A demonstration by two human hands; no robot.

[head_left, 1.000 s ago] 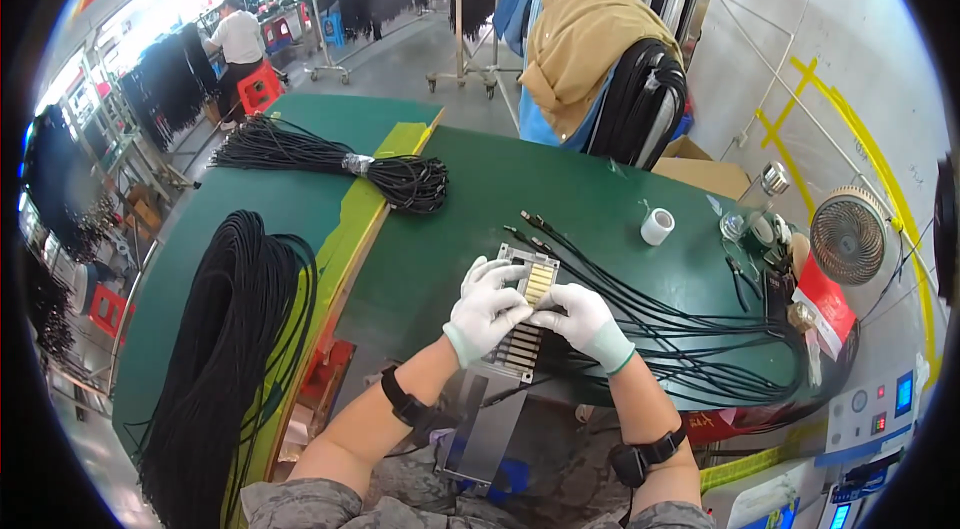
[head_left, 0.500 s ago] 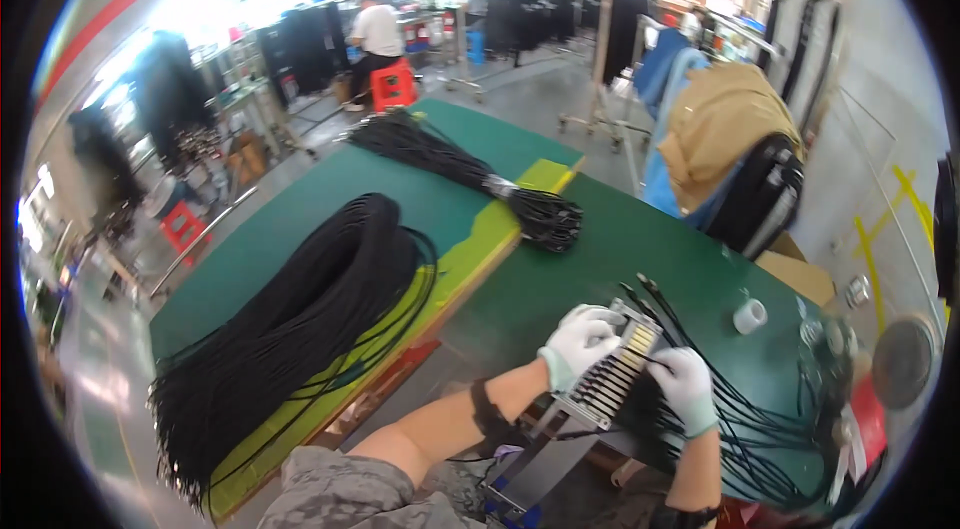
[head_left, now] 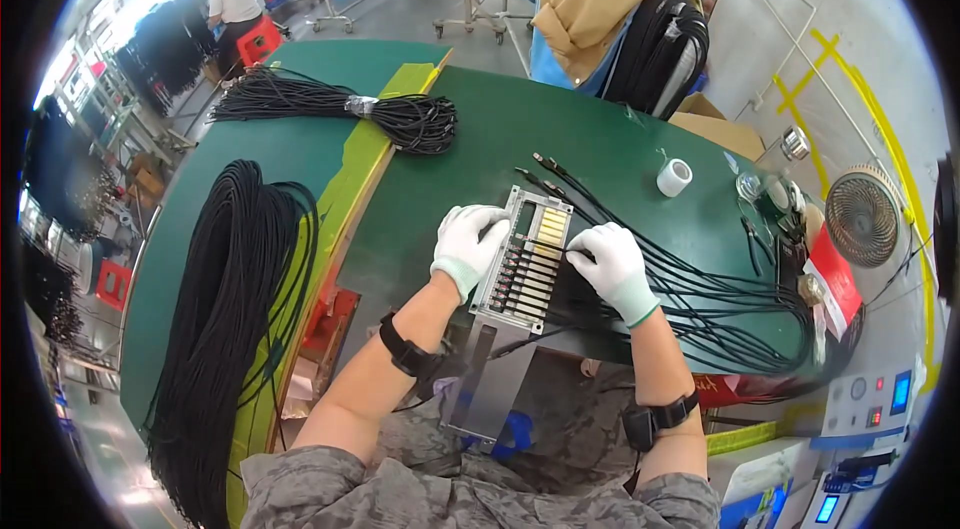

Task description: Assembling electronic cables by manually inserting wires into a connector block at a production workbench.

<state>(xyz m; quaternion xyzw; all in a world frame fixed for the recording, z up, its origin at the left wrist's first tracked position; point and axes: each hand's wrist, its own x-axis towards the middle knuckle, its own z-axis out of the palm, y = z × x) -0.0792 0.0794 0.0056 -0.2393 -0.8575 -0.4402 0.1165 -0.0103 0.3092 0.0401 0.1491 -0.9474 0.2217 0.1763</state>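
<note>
A metal fixture (head_left: 522, 259) with a row of slots stands at the table's near edge. Several black cables lie side by side in its lower slots, their plugs toward the left, while the upper slots show yellow. My white-gloved left hand (head_left: 468, 244) rests against the fixture's upper left side, fingers curled; whatever they hold is hidden. From the right, my gloved right hand (head_left: 612, 267) pinches a black cable (head_left: 545, 246) that lies across the fixture just above the filled slots. More loose black cables (head_left: 690, 279) run beside and under the right hand.
On the left a thick black cable bundle (head_left: 225, 289) lies across a yellow-green strip (head_left: 345, 184); a tied bundle (head_left: 300, 99) is farther back. To the right are a white roll (head_left: 674, 177), pliers (head_left: 757, 241), a small fan (head_left: 862, 217) and a device with blue displays (head_left: 880, 399).
The view has swung to the right and down, so the fixture appears nearer the middle. Both hands stay at the fixture, and the right hand still pinches a cable.
</note>
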